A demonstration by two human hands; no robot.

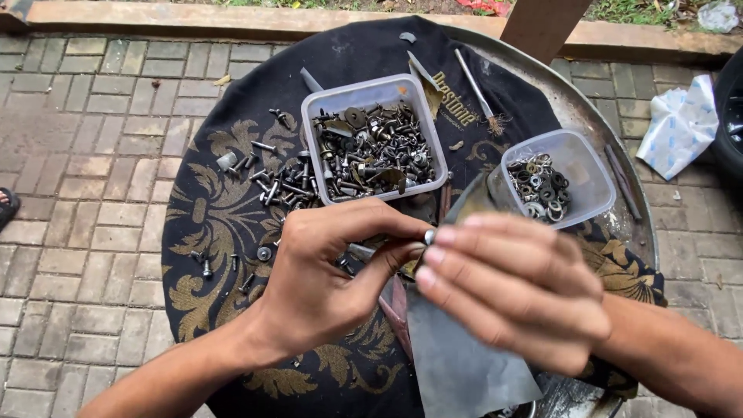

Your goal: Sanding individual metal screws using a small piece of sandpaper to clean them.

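Two hands work a small bolt over a cloth-covered round desk.
Left hand (317,271) pinches the bolt (428,236) by fingertips; right hand (511,286) presses grey abrasive sheet (457,356) against it, just below the screw tub (373,139).

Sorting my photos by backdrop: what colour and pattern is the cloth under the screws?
Black cloth with gold leafy scrollwork, in the head view.

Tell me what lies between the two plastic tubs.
In the head view, only black patterned cloth and a dark strip's tip lie between the square tub and round tub.
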